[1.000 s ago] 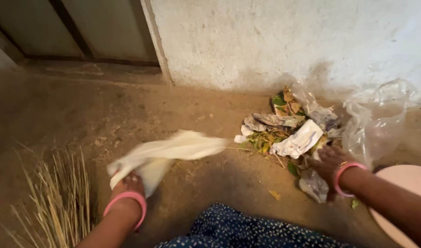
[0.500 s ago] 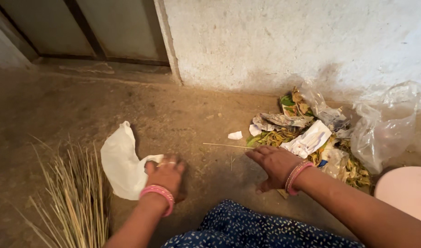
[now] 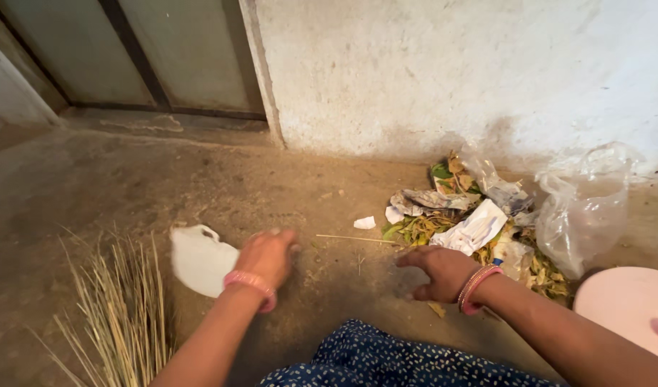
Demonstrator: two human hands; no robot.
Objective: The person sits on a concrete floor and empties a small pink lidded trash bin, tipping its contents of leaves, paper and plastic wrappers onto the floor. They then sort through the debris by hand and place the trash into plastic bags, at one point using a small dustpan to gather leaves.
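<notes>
Your view held one white plastic bag (image 3: 198, 259), one grass broom (image 3: 117, 315), one litter pile (image 3: 472, 226), one clear plastic bag (image 3: 583, 204), one thin stick (image 3: 354, 239) and one pink round lid (image 3: 626, 304) (only partly in frame at the lower right). Each of your wrists carried pink bangles.

The white plastic bag lay flat on the dirt floor (image 3: 128, 186), just right of the broom's bristles. Its long axis ran from upper left to lower right, and the handle opening pointed toward the far wall (image 3: 451, 72). The thin stick lay nearly level, pointing from left to right toward the litter pile.

Your left hand (image 3: 266, 256) was lowered knuckles-up at the bag's right edge, fingers curled together. Motion blur prevented you from confirming whether it pinched the bag or only touched it. Your right hand (image 3: 438, 272) was pressed palm-down on the floor, fingers loosely spread and pointing left, holding nothing, just beside the near edge of the litter pile. Both forearms reached forward over your blue dotted garment (image 3: 386, 362).
</notes>
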